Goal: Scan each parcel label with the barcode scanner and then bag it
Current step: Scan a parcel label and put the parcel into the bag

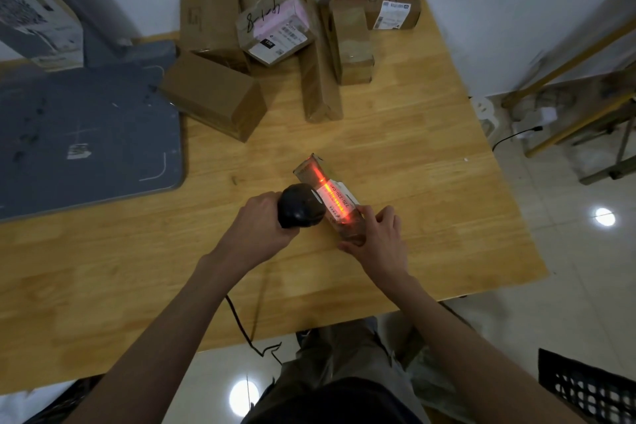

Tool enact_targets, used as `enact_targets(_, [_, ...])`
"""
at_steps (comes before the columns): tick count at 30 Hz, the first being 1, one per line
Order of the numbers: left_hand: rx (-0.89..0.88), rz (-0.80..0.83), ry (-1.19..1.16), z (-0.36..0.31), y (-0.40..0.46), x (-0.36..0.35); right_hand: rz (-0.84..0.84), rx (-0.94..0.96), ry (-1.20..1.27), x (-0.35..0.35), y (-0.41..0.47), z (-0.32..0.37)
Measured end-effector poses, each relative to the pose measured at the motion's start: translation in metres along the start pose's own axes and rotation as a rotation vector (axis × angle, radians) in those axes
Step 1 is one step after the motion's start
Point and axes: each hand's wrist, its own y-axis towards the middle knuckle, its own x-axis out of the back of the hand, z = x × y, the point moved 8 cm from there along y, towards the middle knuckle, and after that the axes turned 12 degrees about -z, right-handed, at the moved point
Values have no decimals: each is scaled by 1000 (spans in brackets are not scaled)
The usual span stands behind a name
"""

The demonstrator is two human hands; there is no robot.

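Left hand (261,224) grips the black handheld barcode scanner (301,205); right hand (377,234) clamps the narrow brown cardboard parcel (328,198) beside it (keep the red beam along the white label (335,200)).

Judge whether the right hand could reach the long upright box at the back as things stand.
Probably yes: bare table lies between the right hand and the long upright box, but it first must release the small parcel.

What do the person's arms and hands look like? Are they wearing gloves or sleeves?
No gloves and no sleeves in view. Both the left hand and the right hand are bare, and the forearms are bare all the way down to the bottom of the picture. There are no watches, rings or bracelets that I can see. Lower down the person wears a dark top and grey trousers.
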Motion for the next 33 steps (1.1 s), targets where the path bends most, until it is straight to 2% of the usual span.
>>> enact_targets(22, [113, -20, -109, 9, 21, 6, 53, -34, 29, 6, 19, -19])
enact_targets(28, [172, 42, -207, -1, 44, -13, 105, -105, 188, 17, 35, -46])
enact_targets(33, [157, 113, -212, -28, 72, -41, 187, -219, 335, 18, 35, -82])
